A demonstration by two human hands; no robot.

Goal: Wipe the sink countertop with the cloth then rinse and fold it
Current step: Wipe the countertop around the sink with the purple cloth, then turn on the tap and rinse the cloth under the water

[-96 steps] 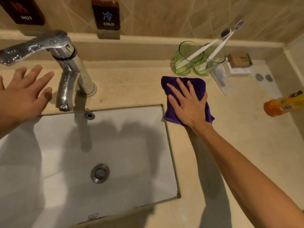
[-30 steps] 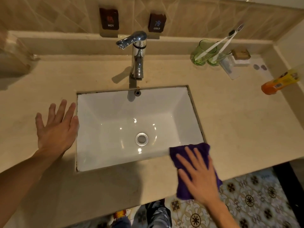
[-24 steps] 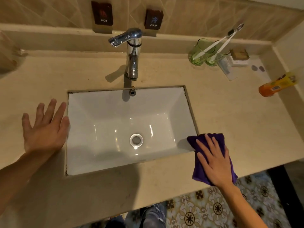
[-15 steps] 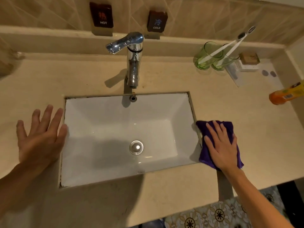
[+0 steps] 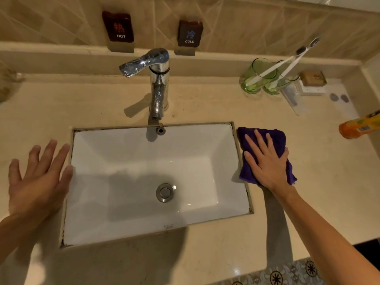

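A folded purple cloth point(image 5: 276, 137) lies flat on the beige countertop point(image 5: 320, 182), right beside the sink's right edge. My right hand point(image 5: 265, 161) presses on it with straight, spread fingers and covers its middle. My left hand point(image 5: 39, 177) rests flat with spread fingers on the counter at the left rim of the white sink point(image 5: 127, 161), holding nothing. The chrome tap point(image 5: 156, 83) stands behind the basin with no water running.
Two green glasses point(image 5: 261, 79) with toothbrushes stand at the back right, next to a small soap box point(image 5: 312, 79) on a white tray. An orange bottle point(image 5: 359, 125) lies at the right edge. HOT and COLD signs hang on the wall.
My right hand has slid the cloth from the front edge of the counter back along the sink's right side. My left hand stays by the left rim.
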